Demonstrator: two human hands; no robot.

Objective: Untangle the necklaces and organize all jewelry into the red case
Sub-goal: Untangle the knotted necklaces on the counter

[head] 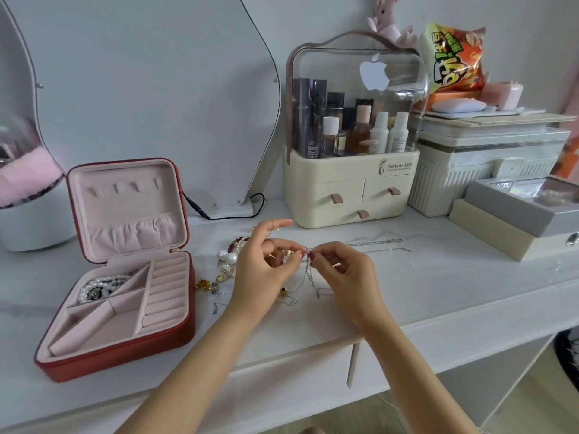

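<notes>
Untangling step, frame centre: left hand (pixel 266 264) and right hand (pixel 341 270) both pinch one chain (pixel 308 270); next, tease strands apart, then fill case (pixel 116 311).

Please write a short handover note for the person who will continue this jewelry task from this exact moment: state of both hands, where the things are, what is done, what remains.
Left hand and right hand: both pinch a thin silver chain just above the table, and its loose ends hang down between them.
Red case: open at the left, lid upright. A pearl strand lies in its back-left compartment; the other compartments and ring rolls look empty.
Loose on the table: pearl earrings, a red bead bracelet, small gold pieces, and straightened chains at the right.
Done: pearls stored, some chains apparently separated.
Left: finish this chain, then put everything in the case.
</notes>
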